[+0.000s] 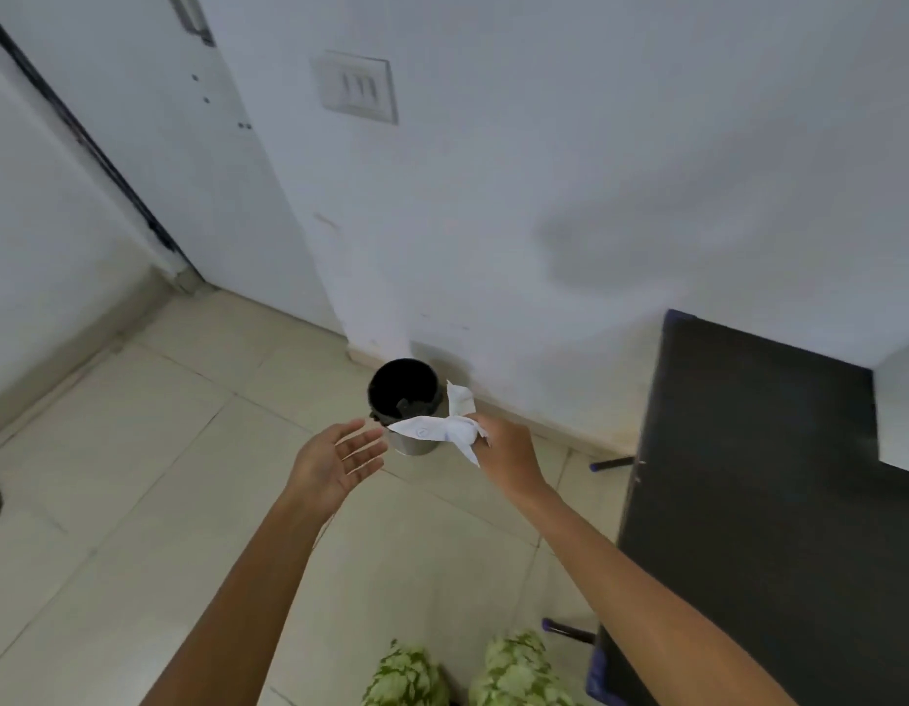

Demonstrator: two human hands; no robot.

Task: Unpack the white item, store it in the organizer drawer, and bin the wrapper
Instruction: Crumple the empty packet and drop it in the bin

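My right hand [508,450] pinches a crumpled white wrapper [434,428] and holds it just above and to the right of the bin's mouth. The bin [404,394] is a small round metal can with a black liner, standing on the tiled floor against the wall. Beside the bin on its left, my left hand [335,458] hovers with the palm up, the fingers spread and nothing in it. The white item and the organizer drawer are out of sight.
A dark table [757,501] fills the right side, with a white object [900,415] at its far edge. A white door [152,145] and a wall switch [358,89] lie ahead. My green patterned trouser legs [462,675] show at the bottom.
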